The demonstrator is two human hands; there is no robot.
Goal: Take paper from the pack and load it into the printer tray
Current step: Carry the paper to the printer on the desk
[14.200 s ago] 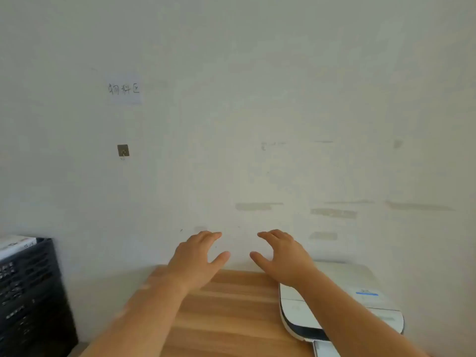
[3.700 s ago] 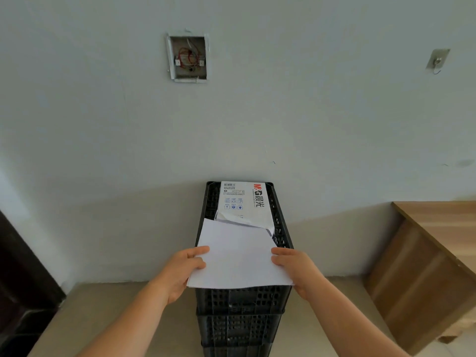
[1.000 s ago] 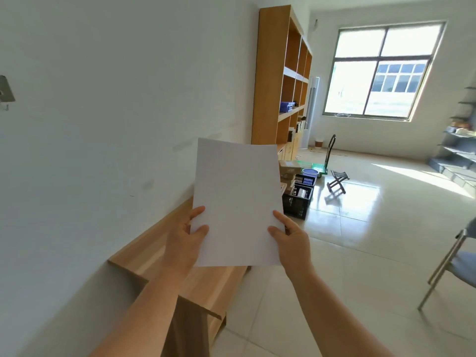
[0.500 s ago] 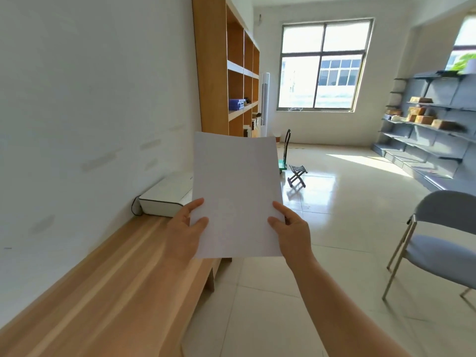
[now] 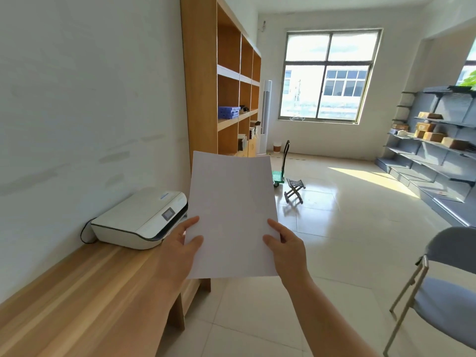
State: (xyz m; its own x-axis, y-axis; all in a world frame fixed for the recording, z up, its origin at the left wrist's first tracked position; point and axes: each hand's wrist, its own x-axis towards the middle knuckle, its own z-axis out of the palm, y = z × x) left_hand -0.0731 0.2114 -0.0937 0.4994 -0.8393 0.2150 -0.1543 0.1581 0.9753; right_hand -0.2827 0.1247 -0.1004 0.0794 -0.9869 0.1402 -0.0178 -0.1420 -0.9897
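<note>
Head view showed our left hand (image 5: 180, 249) and right hand (image 5: 286, 247) each pinching a lower side edge of the paper (image 5: 231, 215), thumbs on the near face. We held the paper upright in front of us, above the floor just off the end of the wooden bench (image 5: 85, 292). We noted the printer (image 5: 139, 220) on the bench against the wall, just left of the paper, with its lid down. We could not make out its tray. A grey chair (image 5: 443, 292) stood at right, well apart from the paper.
</note>
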